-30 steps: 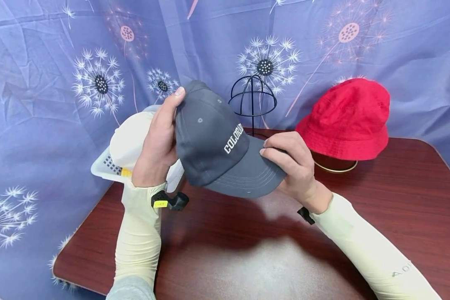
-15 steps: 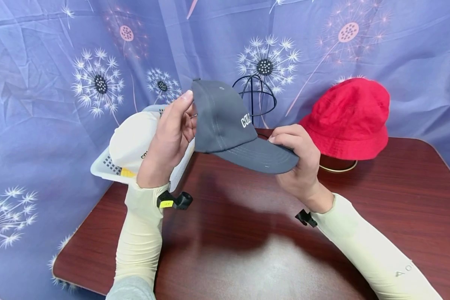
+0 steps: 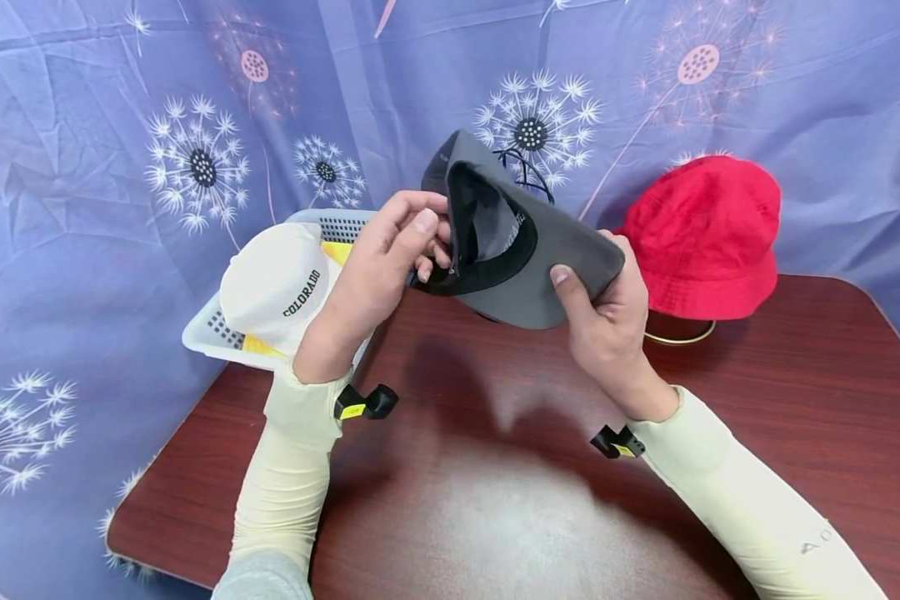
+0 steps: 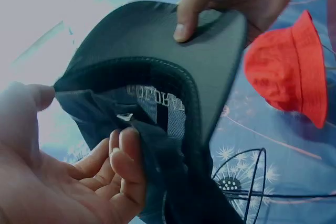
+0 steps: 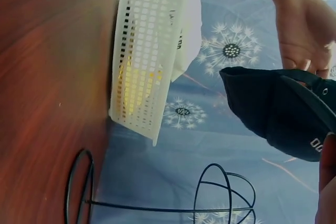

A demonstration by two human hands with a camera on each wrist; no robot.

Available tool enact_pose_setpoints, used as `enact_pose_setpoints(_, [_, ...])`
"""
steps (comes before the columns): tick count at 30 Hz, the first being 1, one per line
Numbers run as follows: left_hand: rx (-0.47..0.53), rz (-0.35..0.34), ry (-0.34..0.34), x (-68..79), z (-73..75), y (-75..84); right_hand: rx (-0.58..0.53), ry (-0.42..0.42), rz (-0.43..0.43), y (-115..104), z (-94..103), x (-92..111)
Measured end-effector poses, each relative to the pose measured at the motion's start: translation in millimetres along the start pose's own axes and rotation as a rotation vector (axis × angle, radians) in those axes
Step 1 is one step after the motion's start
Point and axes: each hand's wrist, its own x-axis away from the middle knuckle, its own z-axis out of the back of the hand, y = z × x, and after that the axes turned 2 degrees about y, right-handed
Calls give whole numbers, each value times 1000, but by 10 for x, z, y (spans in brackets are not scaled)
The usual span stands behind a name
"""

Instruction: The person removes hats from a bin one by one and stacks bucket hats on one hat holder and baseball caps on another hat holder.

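A dark grey baseball cap [image 3: 521, 254] is held up above the table, tilted so its hollow inside and the underside of its brim face the head camera. My right hand [image 3: 607, 317] grips the brim, thumb on the underside. At the cap's back edge is my left hand [image 3: 382, 258], its bent fingers around the rim and strap. The left wrist view shows the cap's inside [image 4: 142, 90], with lettering reversed through the fabric, and the left fingertips [image 4: 128, 145] against the strap. From the right wrist, the crown [image 5: 278, 108] appears dark, with the left hand [image 5: 307, 30] behind it.
A white cap [image 3: 273, 283] lettered COLORADO sits in a pale plastic basket [image 3: 213, 350] with something yellow, at the left. Behind the held cap stands a black wire hat stand [image 5: 152, 209]. A red bucket hat [image 3: 705, 237] rests on a stand at the right of the brown table [image 3: 495, 500].
The cap has turned from showing its lettered front to showing its inside, and has shifted right. My right thumb now shows on the brim's underside. My left hand has moved right along with it.
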Motion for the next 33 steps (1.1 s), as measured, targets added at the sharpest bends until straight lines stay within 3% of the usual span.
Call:
enact_pose_setpoints(7, [-432,-209,26,-7,-46,-96,-64,9,-160,10,53,-44])
enact_pose_setpoints(12, [-614,-365,45,-9,-99,-155,-130,33,-220,13,66,-71])
enact_pose_setpoints(20, [-823,-428,132,-8,-180,-257,-147,27,-235,-17,53,-75])
enact_pose_setpoints(25, [-886,-443,200,-2,-194,-277,-142,25,-219,-33,52,-81])
enact_pose_setpoints(33, [-846,-450,244,-10,-201,-254,-150,45,-205,-27,69,-93])
